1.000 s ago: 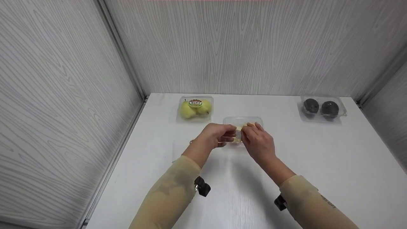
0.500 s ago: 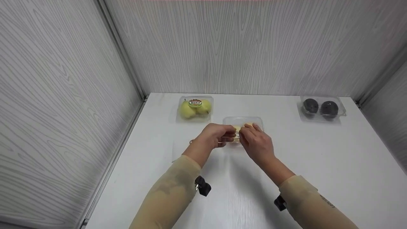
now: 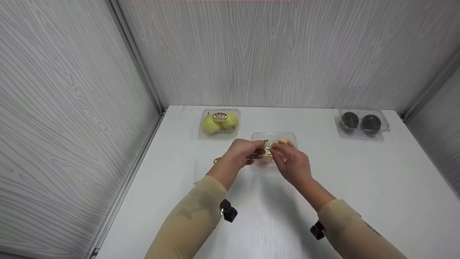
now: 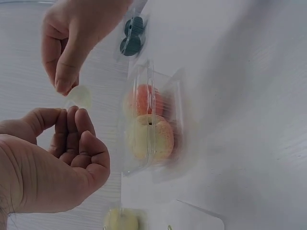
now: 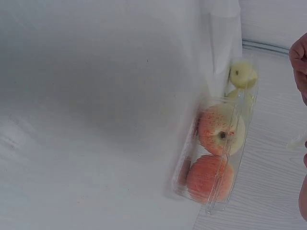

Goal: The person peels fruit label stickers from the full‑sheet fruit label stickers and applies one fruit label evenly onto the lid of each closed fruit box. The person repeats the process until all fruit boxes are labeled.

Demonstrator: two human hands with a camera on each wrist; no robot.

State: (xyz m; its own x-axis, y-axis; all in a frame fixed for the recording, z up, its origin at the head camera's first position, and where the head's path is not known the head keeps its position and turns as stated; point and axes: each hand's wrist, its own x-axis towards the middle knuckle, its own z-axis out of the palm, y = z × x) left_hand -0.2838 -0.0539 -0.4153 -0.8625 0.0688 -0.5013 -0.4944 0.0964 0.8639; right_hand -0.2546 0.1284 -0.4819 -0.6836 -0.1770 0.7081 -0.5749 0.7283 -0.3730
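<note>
Between my two hands is a small oval sticker (image 3: 268,144), printed face up in the head view and pale from behind in the left wrist view. My left hand (image 3: 247,151) pinches one edge between thumb and forefinger, other fingers curled loosely. On the opposite edge, my right hand (image 3: 294,161) pinches with its fingertips. Below both hands stands a clear plastic box (image 4: 180,96) holding two red-and-yellow apples (image 4: 152,139), its lid down. The head view shows that box mostly covered by my hands; the right wrist view catches only parts of the hands at its right edge.
Behind and to the left sits a clear box of yellow-green pears (image 3: 221,122) bearing an oval label. Another clear box with two dark round fruits (image 3: 371,124) stands at the back right. A pale sheet (image 4: 194,216) lies on the white table beside my left forearm.
The sticker's printed face has come into view between my fingertips. My right hand's fingers have shifted and spread slightly. My left hand stays nearly where it was.
</note>
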